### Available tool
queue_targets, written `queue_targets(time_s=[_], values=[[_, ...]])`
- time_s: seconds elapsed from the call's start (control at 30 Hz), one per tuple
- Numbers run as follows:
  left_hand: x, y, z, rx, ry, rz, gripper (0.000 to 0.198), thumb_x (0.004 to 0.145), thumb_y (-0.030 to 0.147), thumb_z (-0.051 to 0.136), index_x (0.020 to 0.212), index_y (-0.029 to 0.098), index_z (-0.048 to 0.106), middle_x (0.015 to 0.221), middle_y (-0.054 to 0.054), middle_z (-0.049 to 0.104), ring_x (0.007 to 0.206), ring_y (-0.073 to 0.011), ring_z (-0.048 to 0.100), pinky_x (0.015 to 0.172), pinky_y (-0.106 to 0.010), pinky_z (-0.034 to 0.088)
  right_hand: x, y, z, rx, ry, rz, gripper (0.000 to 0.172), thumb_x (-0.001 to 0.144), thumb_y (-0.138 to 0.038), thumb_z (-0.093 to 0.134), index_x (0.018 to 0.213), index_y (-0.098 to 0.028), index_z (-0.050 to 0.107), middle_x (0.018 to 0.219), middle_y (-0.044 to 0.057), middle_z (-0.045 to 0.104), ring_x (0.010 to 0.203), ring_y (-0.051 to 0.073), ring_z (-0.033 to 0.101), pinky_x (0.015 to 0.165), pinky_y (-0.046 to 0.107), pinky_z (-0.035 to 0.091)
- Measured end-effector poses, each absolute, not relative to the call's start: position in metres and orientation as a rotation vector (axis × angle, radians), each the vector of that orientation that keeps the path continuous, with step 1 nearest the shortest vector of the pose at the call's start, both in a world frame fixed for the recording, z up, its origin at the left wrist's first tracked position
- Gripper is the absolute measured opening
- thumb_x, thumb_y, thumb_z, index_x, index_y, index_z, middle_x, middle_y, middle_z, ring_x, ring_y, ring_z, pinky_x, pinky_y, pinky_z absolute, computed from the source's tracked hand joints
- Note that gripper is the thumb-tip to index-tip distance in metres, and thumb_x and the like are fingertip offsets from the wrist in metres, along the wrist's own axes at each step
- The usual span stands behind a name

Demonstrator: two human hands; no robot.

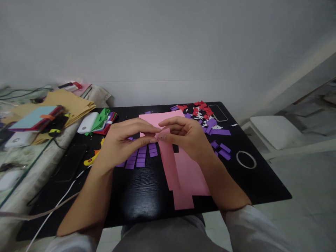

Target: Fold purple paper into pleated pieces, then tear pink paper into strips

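Note:
Pinched between thumb and fingers of my left hand point(131, 138) is the upper end of a folded pink paper strip point(169, 162). My right hand point(185, 136) grips the same end from the other side, its fingertips close to the left ones. The strip hangs down toward me from both hands. Beneath it a larger pink paper sheet point(190, 171) lies on the black table, partly covered by my right arm. Rows of small purple paper pieces point(141, 154) lie by my left hand.
Red paper scraps point(207, 110), purple pieces point(224, 154) and white bits lie at the right, near a bangle-like ring point(246, 160). A yellow cutter point(91, 159), a dark phone point(71, 162), a white cable point(61, 203) and green folded paper point(101, 119) are on the left. A white stool point(271, 131) stands beyond.

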State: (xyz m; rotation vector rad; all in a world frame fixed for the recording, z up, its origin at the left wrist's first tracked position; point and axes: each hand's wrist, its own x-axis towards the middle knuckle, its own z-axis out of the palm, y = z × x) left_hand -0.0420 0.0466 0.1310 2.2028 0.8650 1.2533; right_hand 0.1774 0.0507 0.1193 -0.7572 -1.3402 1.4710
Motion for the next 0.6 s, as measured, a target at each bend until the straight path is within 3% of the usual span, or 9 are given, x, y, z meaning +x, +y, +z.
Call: queue_targets(time_s=[0.27, 0.6], values=[[-0.0399, 0.0457, 0.1321, 2.194, 0.881, 1.253, 0.017, 0.088, 0.024, 0.084, 0.102, 0.033, 0.085, 0.092, -0.002, 0.083, 0.083, -0.0191, 0.075, 0.079, -0.033, 0.06, 0.1777, 0.0521, 0.1177, -0.765, -1.373, 1.517, 0.035, 0.07, -0.039, 0.096, 0.096, -0.022, 0.079, 0.085, 0.001, 0.082, 0.083, 0.018, 0.08, 0.079, 0.032, 0.067], [-0.0404, 0.0455, 0.1338, 2.232, 0.828, 1.235, 0.022, 0.089, 0.018, 0.081, 0.104, 0.033, 0.085, 0.093, -0.001, 0.083, 0.084, -0.0172, 0.075, 0.077, -0.031, 0.058, 0.177, 0.0532, 0.1195, -0.731, -1.37, 1.528, 0.03, 0.07, -0.035, 0.096, 0.091, -0.021, 0.079, 0.074, -0.003, 0.076, 0.072, 0.013, 0.075, 0.072, 0.027, 0.064]])
